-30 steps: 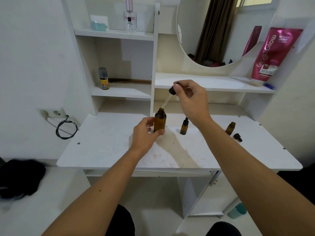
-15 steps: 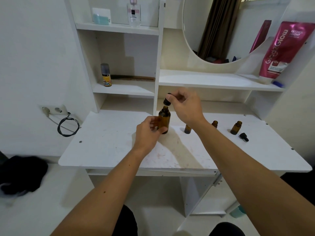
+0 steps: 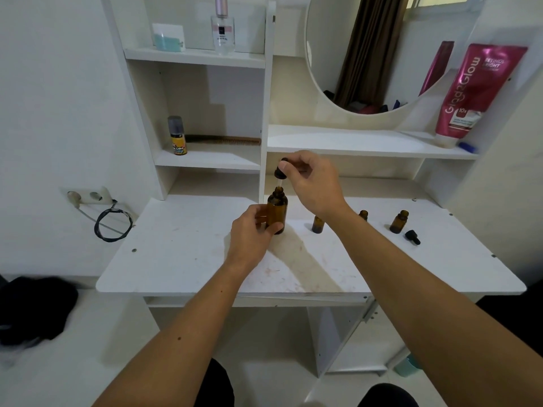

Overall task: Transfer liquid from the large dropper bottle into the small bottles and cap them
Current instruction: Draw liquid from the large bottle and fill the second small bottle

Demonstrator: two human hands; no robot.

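Reading "Glad2Glow" on pink tube (image 3: 476, 92), "Retinol Bright"

Your left hand (image 3: 249, 233) holds the large dropper bottle (image 3: 276, 211), which stands on the tabletop (image 3: 182, 254) near its middle. Your right hand (image 3: 311, 183) is directly above it, pinching the dropper cap (image 3: 280, 171) over the bottle's mouth. To the right, three small bottles stand in a loose row: one (image 3: 318, 224) just beside your right wrist, one (image 3: 363, 215) behind your forearm, seemingly farther back, and one (image 3: 399, 221) farther right. A loose cap (image 3: 412, 236) lies just right of that last bottle.
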